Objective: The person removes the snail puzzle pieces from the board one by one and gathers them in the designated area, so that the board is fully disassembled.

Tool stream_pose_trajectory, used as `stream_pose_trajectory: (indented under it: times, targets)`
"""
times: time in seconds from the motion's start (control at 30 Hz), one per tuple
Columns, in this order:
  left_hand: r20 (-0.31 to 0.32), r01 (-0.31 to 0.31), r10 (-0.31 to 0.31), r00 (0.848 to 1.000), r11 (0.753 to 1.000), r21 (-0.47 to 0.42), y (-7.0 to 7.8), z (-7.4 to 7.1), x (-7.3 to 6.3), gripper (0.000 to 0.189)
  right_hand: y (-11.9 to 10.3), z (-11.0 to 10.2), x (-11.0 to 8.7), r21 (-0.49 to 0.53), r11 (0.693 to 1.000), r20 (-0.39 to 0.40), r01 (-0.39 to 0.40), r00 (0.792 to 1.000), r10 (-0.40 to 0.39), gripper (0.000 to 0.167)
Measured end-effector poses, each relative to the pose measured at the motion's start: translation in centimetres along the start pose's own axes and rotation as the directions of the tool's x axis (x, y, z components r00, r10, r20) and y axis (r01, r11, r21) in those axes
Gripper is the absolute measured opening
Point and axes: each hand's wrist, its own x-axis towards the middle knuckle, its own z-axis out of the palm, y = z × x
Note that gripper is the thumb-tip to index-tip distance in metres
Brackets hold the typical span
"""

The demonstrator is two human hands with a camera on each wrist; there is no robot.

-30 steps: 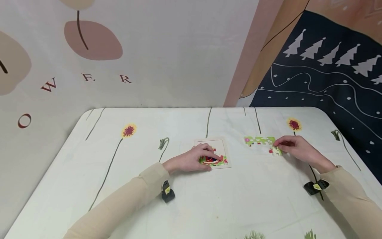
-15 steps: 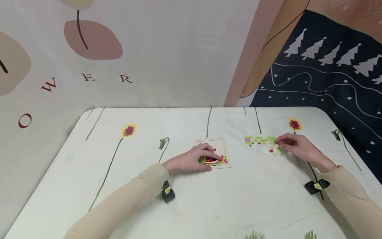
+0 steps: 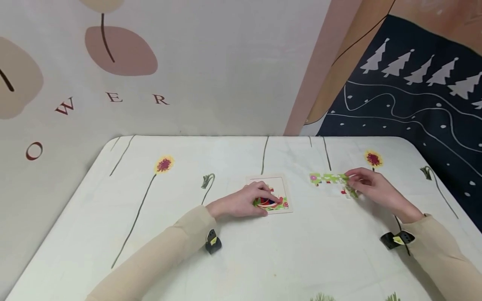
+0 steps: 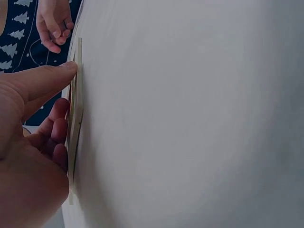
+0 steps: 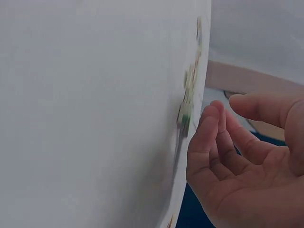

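Note:
A square jigsaw puzzle board (image 3: 280, 182) with a pale border and a red and green picture lies mid-table in the head view. My left hand (image 3: 244, 200) rests on it, thumb at the near edge and fingers over the picture, partly hiding it. In the left wrist view, the thumb and fingertips touch the face of the board (image 4: 76, 118). To the right, my right hand (image 3: 370, 186) hovers over the right end of several green puzzle pieces (image 3: 327, 178). The right wrist view has its thumb apart from loosely bent fingers, nothing held, with puzzle pieces (image 5: 187, 99) beyond them.
A white cloth with printed flowers (image 3: 164, 164) covers the table (image 3: 241, 267). Behind it hangs a pale printed curtain (image 3: 233, 71), with a dark blue tree-patterned cloth (image 3: 406, 100) at the right. Each wrist wears a small black camera (image 3: 213, 241).
My right hand moves off the pieces to the right, then back left over their right end. My left hand stays on the board. The head view shifts slightly.

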Motion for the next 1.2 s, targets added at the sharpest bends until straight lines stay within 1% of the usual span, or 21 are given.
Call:
stream_pose_trajectory:
  times: [0.23, 0.43, 0.6, 0.7, 0.9, 1.13, 1.2]
  targets:
    - [-0.04, 0.002, 0.0, 0.999, 0.999, 0.051, 0.4, -0.3, -0.4, 0.039, -1.7, 0.8, 0.4, 0.032, 0.999, 0.01, 0.017, 1.0, -0.017, 0.037]
    - [-0.062, -0.006, 0.01, 0.998, 0.997, 0.078, 0.0, -0.5, -1.0, 0.04, -2.8, 1.4, 0.9, 0.073, 0.996, 0.016, 0.058, 0.998, -0.059, 0.039]
    - [-0.056, 0.007, -0.004, 0.998, 0.998, 0.056, -0.2, -0.8, -1.5, 0.037, -3.7, 1.7, 1.3, 0.125, 0.99, 0.048, 0.069, 0.996, -0.075, 0.039]
    - [-0.047, 0.01, -0.008, 0.999, 0.999, 0.038, -0.3, -1.0, -1.8, 0.035, -4.3, 1.9, 1.4, 0.14, 0.988, 0.068, 0.06, 0.995, -0.071, 0.039]
    - [-0.028, 0.006, -0.005, 1.0, 1.0, 0.015, -0.7, -1.4, -1.8, 0.034, -5.6, 2.7, 1.9, 0.159, 0.985, 0.095, 0.066, 0.992, -0.081, 0.039]
    - [0.011, 0.056, -0.055, 0.998, 0.997, -0.053, -1.2, -1.8, -1.7, 0.034, -6.9, 4.5, 2.9, 0.181, 0.979, 0.133, 0.099, 0.983, -0.124, 0.035]
    - [0.02, 0.061, -0.06, 0.998, 0.996, -0.063, -1.3, -1.9, -1.6, 0.034, -7.2, 4.9, 3.1, 0.189, 0.976, 0.148, 0.11, 0.979, -0.139, 0.034]
